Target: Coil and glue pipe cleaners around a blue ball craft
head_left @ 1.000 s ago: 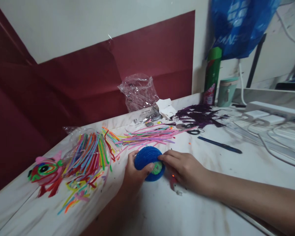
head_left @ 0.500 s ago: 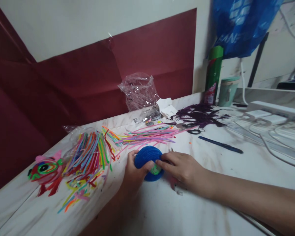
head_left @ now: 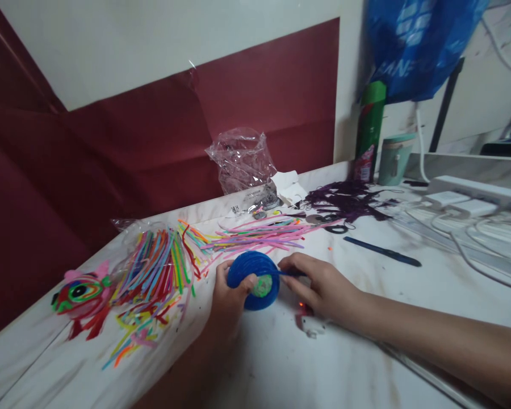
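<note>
My left hand (head_left: 234, 292) grips a round blue coiled piece (head_left: 249, 267) by its left side, the thumb lying across its face. A light green patch (head_left: 262, 286) shows on that face, right of the thumb. My right hand (head_left: 319, 284) is closed on a thin blue strand (head_left: 290, 274), pinched between thumb and fingers, which runs to the disc's right edge. Under the right hand, a small red and white object (head_left: 309, 321) with a glowing red spot lies on the table, partly hidden.
Colourful pipe cleaners (head_left: 157, 261) lie left and behind, beside a pipe-cleaner figure (head_left: 83, 295) with a big eye. A dark blue flat tool (head_left: 383, 251) lies to the right. Purple strands (head_left: 344, 199), a spray can (head_left: 370, 133), a cup (head_left: 396, 159) and a power strip (head_left: 485, 190) stand farther back.
My right hand has drawn back slightly from the disc, and the blue strand between them now shows. The disc has shifted a little left, uncovering more of the green patch and the red-white object.
</note>
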The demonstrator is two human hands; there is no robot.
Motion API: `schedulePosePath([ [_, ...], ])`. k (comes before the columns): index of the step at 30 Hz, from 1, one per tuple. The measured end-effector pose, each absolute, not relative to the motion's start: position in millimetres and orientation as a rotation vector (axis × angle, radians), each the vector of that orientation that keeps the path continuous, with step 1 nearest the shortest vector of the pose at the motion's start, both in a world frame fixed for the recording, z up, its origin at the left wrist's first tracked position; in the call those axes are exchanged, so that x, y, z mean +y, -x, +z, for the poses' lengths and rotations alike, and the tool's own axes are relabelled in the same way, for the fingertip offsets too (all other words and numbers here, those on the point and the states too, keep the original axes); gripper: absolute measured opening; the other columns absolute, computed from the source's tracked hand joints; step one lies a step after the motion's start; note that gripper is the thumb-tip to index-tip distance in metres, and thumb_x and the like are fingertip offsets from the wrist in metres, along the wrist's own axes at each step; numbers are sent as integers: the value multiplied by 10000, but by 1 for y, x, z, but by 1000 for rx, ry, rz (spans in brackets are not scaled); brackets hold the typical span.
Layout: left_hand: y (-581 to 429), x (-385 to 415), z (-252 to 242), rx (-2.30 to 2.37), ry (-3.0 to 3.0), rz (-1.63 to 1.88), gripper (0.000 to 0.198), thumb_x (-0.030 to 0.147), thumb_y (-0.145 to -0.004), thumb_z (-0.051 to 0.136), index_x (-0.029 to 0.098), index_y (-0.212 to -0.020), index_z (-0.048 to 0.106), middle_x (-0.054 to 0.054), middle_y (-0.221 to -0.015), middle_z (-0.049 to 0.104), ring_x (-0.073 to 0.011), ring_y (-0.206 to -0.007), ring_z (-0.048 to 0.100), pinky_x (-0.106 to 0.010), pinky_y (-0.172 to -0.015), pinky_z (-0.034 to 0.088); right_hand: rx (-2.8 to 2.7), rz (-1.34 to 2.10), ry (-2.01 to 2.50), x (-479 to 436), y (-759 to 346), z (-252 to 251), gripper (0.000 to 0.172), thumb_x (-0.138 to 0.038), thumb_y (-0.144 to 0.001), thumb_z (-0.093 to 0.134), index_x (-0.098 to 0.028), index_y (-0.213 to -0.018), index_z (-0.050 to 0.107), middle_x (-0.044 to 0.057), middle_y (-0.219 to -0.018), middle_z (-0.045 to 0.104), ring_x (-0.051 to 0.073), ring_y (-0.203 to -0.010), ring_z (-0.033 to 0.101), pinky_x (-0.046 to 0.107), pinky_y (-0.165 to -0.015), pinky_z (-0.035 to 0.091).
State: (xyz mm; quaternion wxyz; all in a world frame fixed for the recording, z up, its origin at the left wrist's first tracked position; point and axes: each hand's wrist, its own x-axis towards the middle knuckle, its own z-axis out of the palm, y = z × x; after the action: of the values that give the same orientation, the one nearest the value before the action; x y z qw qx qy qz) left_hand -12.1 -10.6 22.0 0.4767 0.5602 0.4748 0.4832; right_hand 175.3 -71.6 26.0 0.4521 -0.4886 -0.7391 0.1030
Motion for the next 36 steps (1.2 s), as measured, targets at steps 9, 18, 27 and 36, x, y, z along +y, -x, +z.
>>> schedulePosePath([
  [9, 7, -17, 21, 1096, -1430, 1204, 620, 403, -550, 726, 175, -1073, 484, -41, -937, 592, -193, -807, 574, -317, -733, 476, -1903, 125, 1094, -72, -172, 20, 159, -123, -898, 467, -166, -859, 615, 53, -746, 648, 160, -670, 618, 245, -604, 488],
  [18, 7, -17, 21, 1097, -1449, 1199, 574, 382, -558, 713, 178, -1043, 482, -25, -894, 584, -182, -770, 564, -307, -696, 476, -1957, 25, 1083, -70, -177, 22, 158, -125, -915, 468, -156, -882, 619, 61, -760, 636, 160, -661, 609, 245, -595, 488],
  [27, 7, -16, 15, 1061, -1401, 1136, 596, 460, -621, 724, 177, -1090, 490, -46, -917, 613, -203, -820, 581, -336, -748, 479, -1981, -62, 1082, -72, -177, 24, 195, -166, -947, 427, -160, -863, 603, 90, -803, 630, 182, -697, 610, 278, -620, 507],
  [36, 11, -15, 17, 1009, -1449, 1079, 711, 371, -571, 773, 182, -1179, 457, -93, -1100, 590, -246, -968, 571, -368, -851, 461, -1946, -51, 1136, -71, -179, 24, 132, -150, -898, 462, -166, -925, 590, 82, -823, 646, 191, -715, 630, 297, -639, 520],
])
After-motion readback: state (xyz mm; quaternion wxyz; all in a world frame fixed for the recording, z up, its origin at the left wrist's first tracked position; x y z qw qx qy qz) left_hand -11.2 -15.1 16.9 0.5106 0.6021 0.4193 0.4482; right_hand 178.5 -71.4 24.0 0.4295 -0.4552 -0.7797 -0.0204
